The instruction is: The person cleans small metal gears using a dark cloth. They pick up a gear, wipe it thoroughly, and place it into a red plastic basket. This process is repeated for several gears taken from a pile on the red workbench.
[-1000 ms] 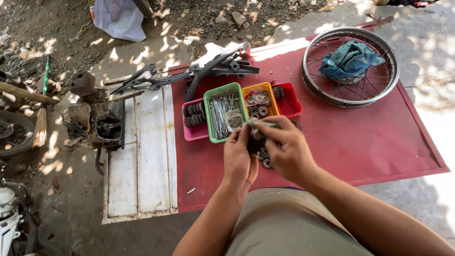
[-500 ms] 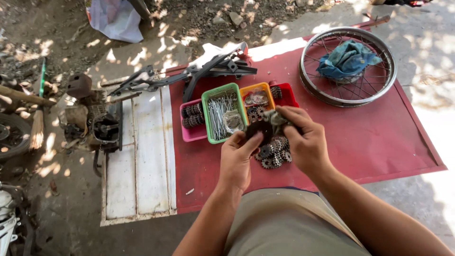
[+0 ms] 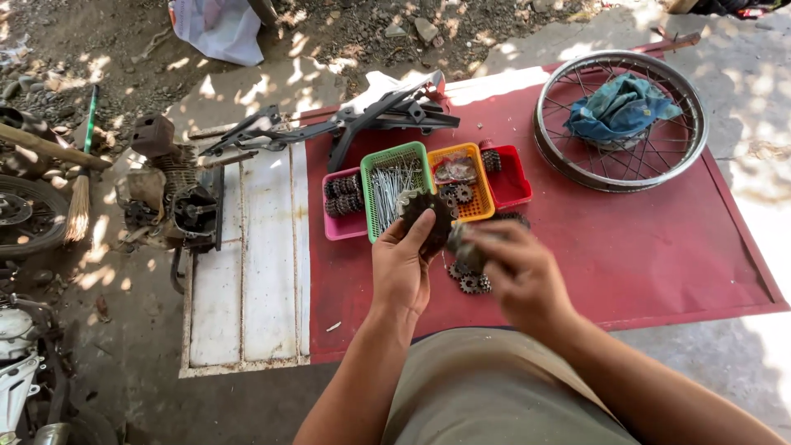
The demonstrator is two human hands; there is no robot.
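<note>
My left hand (image 3: 401, 265) holds a dark toothed gear (image 3: 428, 216) upright above the red sheet (image 3: 643, 247). My right hand (image 3: 521, 274) is blurred and closed around a small grey metal part (image 3: 463, 241) just right of the gear. A few loose gears (image 3: 470, 278) lie on the sheet under my hands. Beyond them stand small baskets: a pink basket (image 3: 339, 224) with gears, a green basket (image 3: 375, 169) with thin metal rods, an orange basket (image 3: 478, 156) with gears, and a red basket (image 3: 515, 177).
A spoked wheel rim (image 3: 568, 169) with a blue cloth (image 3: 620, 111) lies at the far right. A black frame part (image 3: 362, 124) rests behind the baskets. A white board (image 3: 247, 264) adjoins the sheet's left. An engine (image 3: 177, 194), broom (image 3: 81, 194) and tyre (image 3: 29, 218) sit left.
My hands have drawn apart: the left now holds the gear up by itself, and the right has moved right and down with a small part.
</note>
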